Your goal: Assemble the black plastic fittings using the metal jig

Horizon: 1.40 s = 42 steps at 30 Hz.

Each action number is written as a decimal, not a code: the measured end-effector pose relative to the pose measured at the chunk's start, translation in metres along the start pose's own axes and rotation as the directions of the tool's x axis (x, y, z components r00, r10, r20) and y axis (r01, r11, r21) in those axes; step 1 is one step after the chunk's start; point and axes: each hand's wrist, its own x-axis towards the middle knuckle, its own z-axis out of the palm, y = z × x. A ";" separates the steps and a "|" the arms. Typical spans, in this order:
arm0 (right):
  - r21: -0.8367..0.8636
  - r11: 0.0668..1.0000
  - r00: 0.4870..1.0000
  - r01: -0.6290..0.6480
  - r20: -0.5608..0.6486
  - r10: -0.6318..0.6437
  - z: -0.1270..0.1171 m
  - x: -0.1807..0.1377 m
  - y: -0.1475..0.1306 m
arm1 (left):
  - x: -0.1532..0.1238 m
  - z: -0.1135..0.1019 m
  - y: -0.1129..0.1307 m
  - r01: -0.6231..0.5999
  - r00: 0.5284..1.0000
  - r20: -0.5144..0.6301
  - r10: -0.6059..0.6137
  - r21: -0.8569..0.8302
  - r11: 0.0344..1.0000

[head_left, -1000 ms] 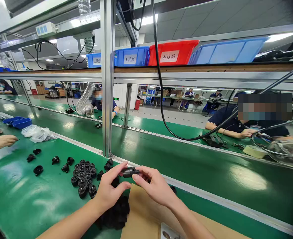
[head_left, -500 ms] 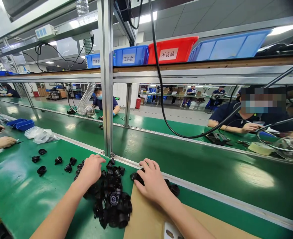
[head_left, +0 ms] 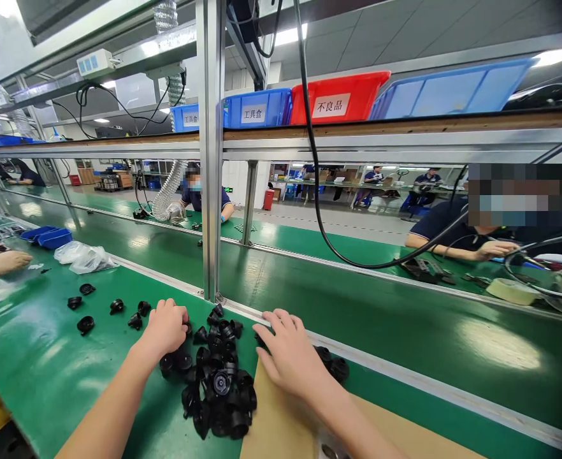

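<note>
My left hand (head_left: 166,327) rests knuckles-up on the standing black plastic caps at the left edge of a heap of black parts (head_left: 221,386), its fingers curled down over them. What it grips, if anything, is hidden. My right hand (head_left: 288,347) lies over the top edge of a brown cardboard sheet (head_left: 281,424), its fingers bent down onto black parts that I cannot make out. Two more black parts (head_left: 333,368) sit just right of that hand. Both hands are on the green bench mat (head_left: 46,370).
Loose black caps (head_left: 85,324) lie scattered to the left. A clear plastic bag (head_left: 86,258) and blue trays (head_left: 46,236) sit further left, near another person's hands (head_left: 1,261). An aluminium post (head_left: 213,153) rises just behind the heap. Workers sit across the conveyor.
A second ago both hands held one black part up between them. They have come down onto the bench: the left to the caps, the right to the cardboard's edge.
</note>
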 end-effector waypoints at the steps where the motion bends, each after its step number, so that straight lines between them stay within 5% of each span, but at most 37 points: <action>1: 0.034 0.999 1.000 0.024 0.007 -0.025 -0.001 0.000 -0.007 | 0.000 -0.001 -0.002 0.007 1.000 0.007 -0.007 0.003 1.000; 7: 0.253 0.933 0.944 0.254 0.146 -0.297 0.007 -0.006 -0.018 | -0.002 -0.002 -0.001 0.021 0.999 0.025 -0.022 0.034 0.999; 11: 0.318 0.904 0.916 0.284 0.190 -0.354 0.002 -0.012 -0.011 | -0.005 -0.001 0.009 0.028 1.000 0.011 -0.029 0.071 0.997; 22: 0.161 0.964 0.932 0.210 0.265 -0.248 -0.006 -0.011 -0.025 | -0.006 0.008 0.023 0.078 0.995 -0.061 -0.073 0.088 0.993; 29: 0.202 0.978 0.948 0.048 0.300 -0.108 -0.014 -0.012 -0.011 | -0.004 0.001 0.024 -0.036 0.978 -0.210 -0.007 -0.197 0.980; 35: 0.503 0.854 0.963 -0.137 0.269 -0.003 -0.032 -0.013 0.011 | -0.014 0.013 0.055 -0.312 0.946 -0.258 0.194 -0.581 0.752; 42: 0.296 0.934 0.883 -0.202 0.468 0.042 -0.034 -0.027 0.006 | -0.025 0.040 0.087 -0.330 0.940 -0.245 0.239 -0.837 0.436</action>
